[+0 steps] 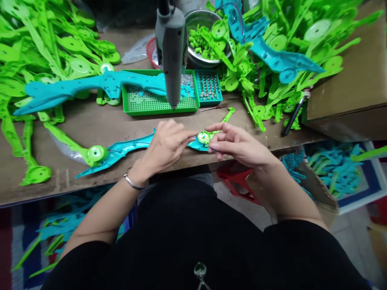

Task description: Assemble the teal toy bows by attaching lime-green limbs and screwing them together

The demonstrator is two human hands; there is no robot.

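Observation:
A long blue plastic half-shell (pixel 130 147) lies along the table's front edge, with a thin wire (pixel 145 141) running inside it. On its right end sits a green plastic part with a round cup (pixel 204 137). My left hand (pixel 167 143) bends over the shell, fingertips pinched on thin wire at the cup's left side. My right hand (pixel 238 143) pinches thin wire at the cup's right side; its fingers partly hide the grip. Another green part with a round cup (pixel 96 155) rests on the shell's left end.
A grey electric screwdriver (pixel 171 60) hangs over a green basket (pixel 131 106) of small metal pieces. Beside it are a teal screw tray (pixel 220 98) and a metal bowl (pixel 198 16). Green parts (pixel 75 64) heap on both sides. A cardboard box (pixel 344 92) stands right.

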